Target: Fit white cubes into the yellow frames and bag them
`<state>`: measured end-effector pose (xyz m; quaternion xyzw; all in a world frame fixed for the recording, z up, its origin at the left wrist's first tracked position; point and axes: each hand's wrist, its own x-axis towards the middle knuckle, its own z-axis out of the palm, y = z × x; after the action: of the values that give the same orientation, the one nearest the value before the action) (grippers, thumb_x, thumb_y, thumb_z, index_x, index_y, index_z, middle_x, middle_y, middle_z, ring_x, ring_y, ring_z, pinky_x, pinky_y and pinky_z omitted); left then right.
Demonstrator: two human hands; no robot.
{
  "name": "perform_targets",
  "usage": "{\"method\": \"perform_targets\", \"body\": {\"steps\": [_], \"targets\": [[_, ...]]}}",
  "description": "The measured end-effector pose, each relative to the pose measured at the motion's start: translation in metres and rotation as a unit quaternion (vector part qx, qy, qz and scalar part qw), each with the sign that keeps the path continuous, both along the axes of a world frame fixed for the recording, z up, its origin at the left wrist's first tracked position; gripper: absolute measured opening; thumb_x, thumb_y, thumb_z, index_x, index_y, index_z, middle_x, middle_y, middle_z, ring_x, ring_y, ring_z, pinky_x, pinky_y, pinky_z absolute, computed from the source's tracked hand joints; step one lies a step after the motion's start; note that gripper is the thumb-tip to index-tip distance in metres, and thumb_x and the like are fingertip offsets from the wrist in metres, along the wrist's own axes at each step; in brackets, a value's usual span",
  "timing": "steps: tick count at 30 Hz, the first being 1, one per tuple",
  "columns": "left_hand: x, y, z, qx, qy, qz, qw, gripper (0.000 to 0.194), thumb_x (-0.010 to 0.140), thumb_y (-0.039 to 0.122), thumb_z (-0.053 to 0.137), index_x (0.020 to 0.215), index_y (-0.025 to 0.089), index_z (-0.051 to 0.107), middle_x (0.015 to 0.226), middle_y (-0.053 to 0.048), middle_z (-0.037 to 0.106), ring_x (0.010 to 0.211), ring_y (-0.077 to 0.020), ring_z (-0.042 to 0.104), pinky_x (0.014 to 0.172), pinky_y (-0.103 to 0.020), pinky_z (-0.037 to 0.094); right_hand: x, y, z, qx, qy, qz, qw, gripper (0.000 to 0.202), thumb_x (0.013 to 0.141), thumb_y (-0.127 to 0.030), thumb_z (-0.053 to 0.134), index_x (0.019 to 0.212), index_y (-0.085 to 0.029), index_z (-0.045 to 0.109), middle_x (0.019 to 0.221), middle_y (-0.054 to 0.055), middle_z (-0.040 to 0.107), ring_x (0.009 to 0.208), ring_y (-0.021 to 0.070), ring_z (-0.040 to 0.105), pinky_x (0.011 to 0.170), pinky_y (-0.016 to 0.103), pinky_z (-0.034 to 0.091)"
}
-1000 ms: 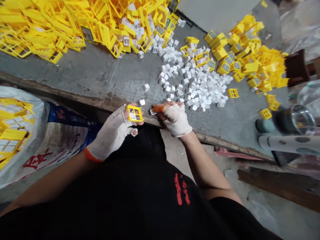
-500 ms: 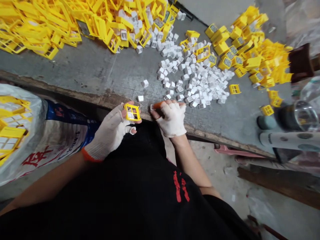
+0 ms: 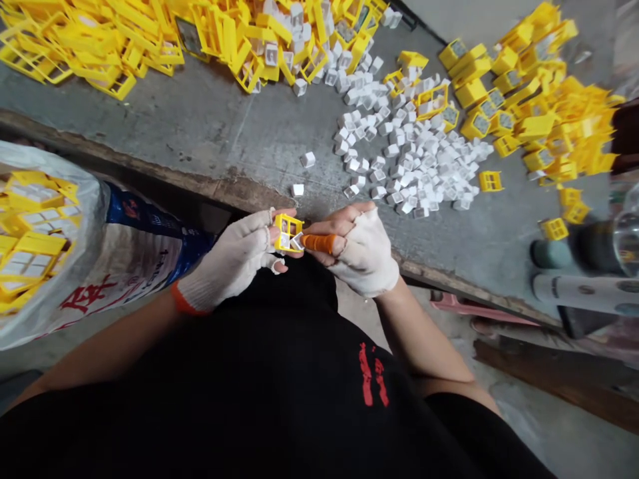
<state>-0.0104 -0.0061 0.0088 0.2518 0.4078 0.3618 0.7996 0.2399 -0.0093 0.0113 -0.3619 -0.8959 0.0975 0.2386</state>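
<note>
My left hand (image 3: 234, 256), in a white glove with bare fingertips, grips a small yellow plastic frame (image 3: 278, 233) divided into square openings. A white piece fills its lower left opening. My right hand (image 3: 364, 249), gloved the same way, is closed and turned toward the frame. An orange ribbed sleeve (image 3: 319, 244), apparently around one of its fingers, points left. At its tip, a tilted small white plastic cube (image 3: 297, 241) touches the lower right of the frame. Two loose white cubes, one nearer (image 3: 298, 190) and one farther (image 3: 308, 159), lie on the table beyond my hands.
A pile of white cubes (image 3: 424, 169) covers the middle of the grey table (image 3: 200, 126). Yellow frames (image 3: 114, 40) are heaped at the back left, yellow pieces (image 3: 539, 120) at the right. A sack (image 3: 134, 246) holding filled yellow frames stands left of me.
My right hand has come up from the table edge to the frame, bringing a white cube against it. My left hand still holds the frame. The whole view has shifted slightly.
</note>
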Motion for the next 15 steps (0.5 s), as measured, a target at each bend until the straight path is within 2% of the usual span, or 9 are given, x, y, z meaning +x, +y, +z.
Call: {"method": "perform_targets", "body": {"steps": [5,9,12,15], "targets": [[-0.005,0.0,0.001,-0.032,-0.03,-0.035,0.998,0.033,0.09,0.034,0.087,0.117,0.017,0.081,0.105,-0.014,0.081,0.081,-0.0259,0.079,0.053,-0.026,0.051,0.001,0.004,0.007,0.046,0.003,0.083,0.995,0.036,0.118,-0.036,0.049,0.13,-0.033,0.082,0.12,0.004,0.089,0.102,0.0243,0.076,0.09,0.047,0.049],[-0.008,0.002,0.005,-0.064,-0.031,-0.076,0.995,0.035,0.09,0.034,0.088,0.12,0.017,0.081,0.101,-0.012,0.08,0.073,-0.0226,0.077,0.049,-0.024,0.049,-0.001,0.007,0.013,0.018,-0.026,0.127,0.991,0.04,0.121,-0.037,0.042,0.132,-0.035,0.081,0.12,0.002,0.089,0.107,0.0237,0.076,0.093,0.046,0.05],[-0.011,0.002,0.006,-0.077,-0.039,-0.092,0.992,0.033,0.091,0.034,0.088,0.119,0.017,0.081,0.101,-0.012,0.08,0.073,-0.0218,0.077,0.049,-0.023,0.048,-0.003,0.009,0.013,0.011,-0.055,0.138,0.989,0.047,0.122,-0.038,0.035,0.133,-0.035,0.08,0.119,0.003,0.088,0.109,0.0241,0.075,0.095,0.047,0.05],[-0.013,0.0,0.004,-0.096,-0.057,-0.074,0.991,0.032,0.088,0.036,0.091,0.112,0.018,0.08,0.094,-0.01,0.078,0.074,-0.0213,0.076,0.051,-0.021,0.048,-0.007,0.009,0.01,0.019,-0.042,0.129,0.991,0.046,0.122,-0.033,0.036,0.135,-0.036,0.08,0.123,0.004,0.088,0.109,0.0237,0.074,0.092,0.046,0.05]]}}
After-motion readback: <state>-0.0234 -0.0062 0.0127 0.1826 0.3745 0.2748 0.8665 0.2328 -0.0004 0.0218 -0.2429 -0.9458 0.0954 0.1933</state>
